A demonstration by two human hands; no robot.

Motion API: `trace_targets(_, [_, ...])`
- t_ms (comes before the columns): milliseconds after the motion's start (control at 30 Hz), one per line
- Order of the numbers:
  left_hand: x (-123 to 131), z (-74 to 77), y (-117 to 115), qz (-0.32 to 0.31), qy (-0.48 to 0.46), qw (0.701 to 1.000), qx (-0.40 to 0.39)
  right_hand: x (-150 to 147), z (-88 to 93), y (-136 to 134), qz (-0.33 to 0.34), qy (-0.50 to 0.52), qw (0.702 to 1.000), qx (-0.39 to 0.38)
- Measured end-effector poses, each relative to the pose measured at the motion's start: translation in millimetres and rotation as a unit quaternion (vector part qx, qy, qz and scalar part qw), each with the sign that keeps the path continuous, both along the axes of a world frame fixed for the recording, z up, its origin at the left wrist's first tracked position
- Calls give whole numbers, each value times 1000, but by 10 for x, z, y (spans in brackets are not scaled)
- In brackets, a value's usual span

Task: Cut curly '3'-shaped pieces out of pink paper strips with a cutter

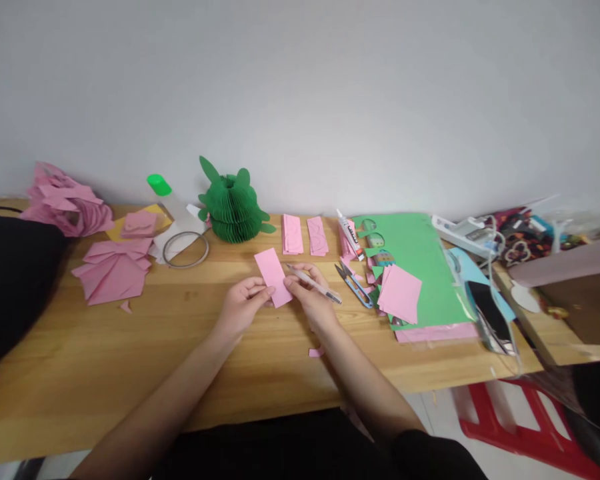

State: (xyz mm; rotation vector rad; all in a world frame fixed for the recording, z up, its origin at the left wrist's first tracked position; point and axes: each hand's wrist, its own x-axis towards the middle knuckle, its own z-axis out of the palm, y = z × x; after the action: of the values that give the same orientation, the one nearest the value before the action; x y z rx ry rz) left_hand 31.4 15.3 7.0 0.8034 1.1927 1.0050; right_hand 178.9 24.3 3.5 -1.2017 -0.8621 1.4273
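A pink paper strip (pixel 273 275) is held up over the wooden table (pixel 190 347) between both hands. My left hand (pixel 243 303) pinches its lower left edge. My right hand (pixel 310 298) pinches its lower right edge and also grips a white pen (pixel 314 284), whose tip points left toward the strip. Two small stacks of pink strips (pixel 304 235) lie just beyond the hands. Small scissors (pixel 353 284) rest to the right of the pen.
A green honeycomb paper ornament (pixel 233 204) stands at the back. Pink paper piles (pixel 111 267) and a metal ring (pixel 185 249) lie to the left. Green sheets (pixel 420 257), a pink square (pixel 401 291), a glue tube (pixel 349 233) and a phone (pixel 487 308) lie right. A red stool (pixel 517 417) stands below.
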Motion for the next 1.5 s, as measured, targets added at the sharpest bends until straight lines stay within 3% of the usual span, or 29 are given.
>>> trace_targets(233, [-207, 66, 110, -49, 50, 997, 32, 84, 45, 22, 63, -43, 997, 30])
trace_targets(467, [-408, 305, 235, -186, 190, 962, 58, 162, 125, -13, 228, -134, 960, 92])
trace_targets(767, [-336, 379, 201, -273, 254, 926, 60, 154, 144, -54, 261, -179, 941, 123])
trace_targets(900, [-519, 452, 210, -271, 267, 923, 59, 173, 191, -60, 274, -169, 937, 137])
trace_targets(1100, [-713, 533, 219, -216, 288, 929, 86, 195, 189, -73, 265, -125, 945, 145])
trace_targets(1333, [-753, 534, 204, -153, 331, 924, 119, 313, 164, 20, 192, -75, 977, 60])
trace_targets(1500, [-834, 582, 208, -110, 328, 932, 108, 465, 170, 100, 133, -105, 984, 61])
